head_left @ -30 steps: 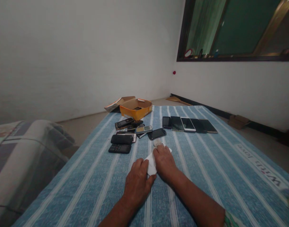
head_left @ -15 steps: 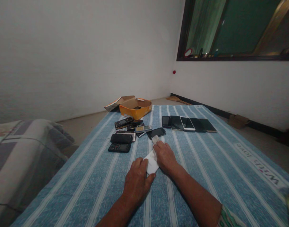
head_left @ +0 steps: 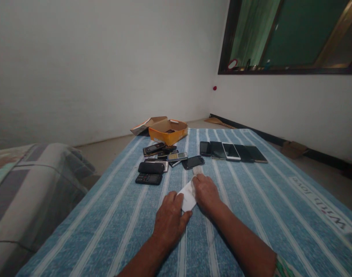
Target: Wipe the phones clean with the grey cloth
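A flat white object, seemingly a smartphone lying face down (head_left: 188, 200), rests on the striped cloth between my hands. My left hand (head_left: 169, 215) grips its near left edge, thumb along the near side and fingers over the left. My right hand (head_left: 205, 191) is closed on a pale tissue (head_left: 197, 170) and presses it on the white object's far right part. The tissue's loose end sticks out beyond my fingers, close to a dark smartphone (head_left: 193, 162). My right fingertips are partly hidden.
Left of centre lie a black keypad phone (head_left: 148, 179), a black case-like item (head_left: 151, 167) and a pile of old phones (head_left: 177, 156). Behind them stands an open orange box (head_left: 167, 136). Several smartphones, one white (head_left: 231, 151), form a row at right. Draped fabric (head_left: 49, 192) is at left.
The view has shifted slightly, moving everything a little to the right. My right hand and the tissue have moved slightly across the white object; my left hand keeps its grip.
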`<state>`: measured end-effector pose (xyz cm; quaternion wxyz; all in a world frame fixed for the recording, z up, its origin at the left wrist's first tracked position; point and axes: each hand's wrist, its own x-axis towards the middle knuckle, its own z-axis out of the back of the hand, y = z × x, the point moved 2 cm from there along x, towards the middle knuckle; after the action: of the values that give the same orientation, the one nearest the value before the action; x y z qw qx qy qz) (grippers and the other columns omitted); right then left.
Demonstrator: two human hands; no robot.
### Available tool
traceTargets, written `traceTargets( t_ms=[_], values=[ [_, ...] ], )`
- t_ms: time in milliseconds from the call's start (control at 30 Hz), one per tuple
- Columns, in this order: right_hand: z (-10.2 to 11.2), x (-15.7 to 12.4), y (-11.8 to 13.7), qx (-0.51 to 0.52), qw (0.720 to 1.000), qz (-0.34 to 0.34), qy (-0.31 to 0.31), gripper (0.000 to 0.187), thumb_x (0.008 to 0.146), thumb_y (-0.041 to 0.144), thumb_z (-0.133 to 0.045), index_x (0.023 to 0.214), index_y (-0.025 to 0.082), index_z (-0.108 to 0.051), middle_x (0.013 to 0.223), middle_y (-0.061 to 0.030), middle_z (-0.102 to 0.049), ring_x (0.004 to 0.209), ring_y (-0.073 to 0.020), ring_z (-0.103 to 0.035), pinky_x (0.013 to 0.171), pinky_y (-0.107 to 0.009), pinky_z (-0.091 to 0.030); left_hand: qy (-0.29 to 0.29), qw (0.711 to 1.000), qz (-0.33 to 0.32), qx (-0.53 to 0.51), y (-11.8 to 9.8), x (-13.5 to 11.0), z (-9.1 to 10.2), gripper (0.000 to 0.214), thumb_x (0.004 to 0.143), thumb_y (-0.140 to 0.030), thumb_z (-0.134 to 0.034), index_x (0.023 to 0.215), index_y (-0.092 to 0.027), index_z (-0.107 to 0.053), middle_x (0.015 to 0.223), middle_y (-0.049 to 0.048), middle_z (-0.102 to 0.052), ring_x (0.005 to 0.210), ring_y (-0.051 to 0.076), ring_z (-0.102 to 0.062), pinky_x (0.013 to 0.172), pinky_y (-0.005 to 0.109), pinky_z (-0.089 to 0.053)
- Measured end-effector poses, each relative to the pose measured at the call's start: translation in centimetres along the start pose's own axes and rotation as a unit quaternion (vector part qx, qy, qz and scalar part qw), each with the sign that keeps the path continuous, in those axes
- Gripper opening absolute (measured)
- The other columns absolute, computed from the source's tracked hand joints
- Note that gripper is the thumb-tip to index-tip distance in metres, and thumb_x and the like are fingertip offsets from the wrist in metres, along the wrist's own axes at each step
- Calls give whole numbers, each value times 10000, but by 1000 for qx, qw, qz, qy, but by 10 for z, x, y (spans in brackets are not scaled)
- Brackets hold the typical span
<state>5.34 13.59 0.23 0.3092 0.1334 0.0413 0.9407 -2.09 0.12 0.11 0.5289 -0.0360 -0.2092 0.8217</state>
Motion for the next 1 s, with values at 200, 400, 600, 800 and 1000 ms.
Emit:
traceTargets(
  t_ms=[200, 400, 600, 800, 1000],
  values=[
    [-4, 3, -4, 9, 1000, -10, 4, 249, 955, 96, -453, 1118, 131, -637, 1148, -130, -629, 1088, -245, -547, 918, -331, -379, 6, 1000, -1, 1, -3, 0, 2, 244, 813, -203, -689, 1048, -155, -640, 1140, 121, -616, 1088, 286, -584, 954, 407, -488],
    [-5, 3, -9, -14, 999, -29, 15, 262, 948, 111, -457, 1151, 123, -622, 1153, -147, -627, 1074, -261, -554, 901, -346, -391, 7, 1000, 3, 2, -2, 0, 2, 276, 808, -207, -702, 1071, -160, -635, 1159, 118, -612, 1103, 281, -583, 964, 396, -483],
    [-5, 2, -7, -27, 999, -43, 14, 281, 936, 90, -438, 1140, 102, -630, 1130, -153, -624, 1071, -285, -555, 907, -373, -402, 9, 1000, 3, -1, -2, -1, 2, 301, 808, -215, -698, 1094, -152, -632, 1165, 123, -611, 1117, 286, -579, 969, 398, -480],
    [-10, -3, -3, -43, 999, -30, -9, 292, 955, 117, -434, 1167, 90, -632, 1163, -183, -616, 1081, -289, -529, 922, -391, -402, 1, 1000, -4, -3, 1, -1, -1, 283, 805, -216, -685, 1078, -168, -627, 1145, 111, -610, 1095, 281, -577, 957, 399, -478],
    [-12, -1, -3, -27, 999, -15, -17, 284, 944, 118, -452, 1161, 97, -633, 1150, -171, -616, 1077, -274, -523, 926, -376, -396, 2, 1000, -3, 1, 0, -2, -1, 285, 811, -216, -678, 1086, -174, -616, 1139, 101, -604, 1087, 273, -570, 951, 389, -474]
  ],
)
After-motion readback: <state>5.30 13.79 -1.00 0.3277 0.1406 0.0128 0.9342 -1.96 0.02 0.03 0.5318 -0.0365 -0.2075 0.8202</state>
